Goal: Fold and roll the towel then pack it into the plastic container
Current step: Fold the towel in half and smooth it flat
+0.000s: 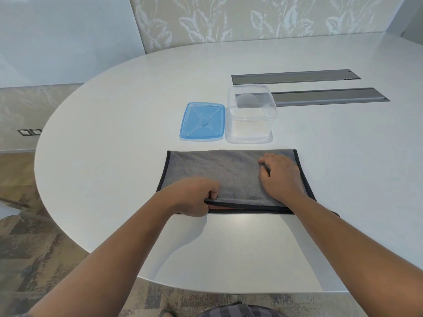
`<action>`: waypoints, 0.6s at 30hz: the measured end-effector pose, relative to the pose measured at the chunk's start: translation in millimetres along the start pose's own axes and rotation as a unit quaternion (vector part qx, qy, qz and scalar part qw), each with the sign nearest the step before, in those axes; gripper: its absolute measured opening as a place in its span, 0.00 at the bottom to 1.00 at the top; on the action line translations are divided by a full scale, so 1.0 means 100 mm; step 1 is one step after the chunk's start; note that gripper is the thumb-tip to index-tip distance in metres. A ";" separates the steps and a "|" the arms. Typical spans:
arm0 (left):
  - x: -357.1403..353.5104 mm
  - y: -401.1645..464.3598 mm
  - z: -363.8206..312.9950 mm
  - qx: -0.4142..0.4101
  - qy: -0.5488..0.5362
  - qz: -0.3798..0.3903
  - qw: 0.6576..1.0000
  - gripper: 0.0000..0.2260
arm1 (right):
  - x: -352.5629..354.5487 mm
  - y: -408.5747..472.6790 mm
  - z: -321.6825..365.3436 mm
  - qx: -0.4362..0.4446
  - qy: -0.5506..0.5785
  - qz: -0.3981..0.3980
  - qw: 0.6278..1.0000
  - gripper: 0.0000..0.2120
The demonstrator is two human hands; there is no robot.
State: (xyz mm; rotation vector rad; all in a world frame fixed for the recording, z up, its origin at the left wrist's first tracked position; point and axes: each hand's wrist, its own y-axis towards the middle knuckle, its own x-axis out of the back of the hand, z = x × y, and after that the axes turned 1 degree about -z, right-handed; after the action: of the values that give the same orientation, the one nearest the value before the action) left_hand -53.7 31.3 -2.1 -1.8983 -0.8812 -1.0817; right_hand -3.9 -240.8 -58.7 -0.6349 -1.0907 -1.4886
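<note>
- The grey towel (229,177) lies folded flat on the white counter (114,133), a wide rectangle with dark edging, close to the near edge of the counter.
- Left hand (194,197) is down at the towel's near-left corner, fingers curled under, pinching the top layer's dark hem and lifting it a touch off the layer below.
- A sliver of reddish underside shows in the gap under that raised hem.
- Right hand (280,175) sits on the right half of the towel, palm down, fingers bent; the fingertips press into the cloth and bunch a small fold near the thumb. Whether it really has hold of that fold, I can't tell.
- Both forearms reach in from the bottom of the view, bare to the elbow.
- Beyond the towel, just past its far edge, stands the clear plastic container (250,113), uncovered.
- Its blue lid (202,122) lies flat on the counter just beside the container, to the left, close to touching.
- Two long grey panels (295,76) are set into the counter behind; the container's far side overlaps the nearer one.
- Patterned flooring (34,236) shows below the counter's curved rim.
</note>
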 end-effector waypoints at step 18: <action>-0.16 0.03 -0.28 -0.149 0.141 -0.175 0.963 0.09 | 0.01 -0.01 0.03 -0.016 0.009 0.008 1.000 0.12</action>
State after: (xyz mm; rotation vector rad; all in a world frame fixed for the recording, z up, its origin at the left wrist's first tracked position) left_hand -67.9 2.1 -7.6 -1.7953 -0.9495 -1.7367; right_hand -5.2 -238.3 -56.5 -0.6500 -1.0481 -1.4987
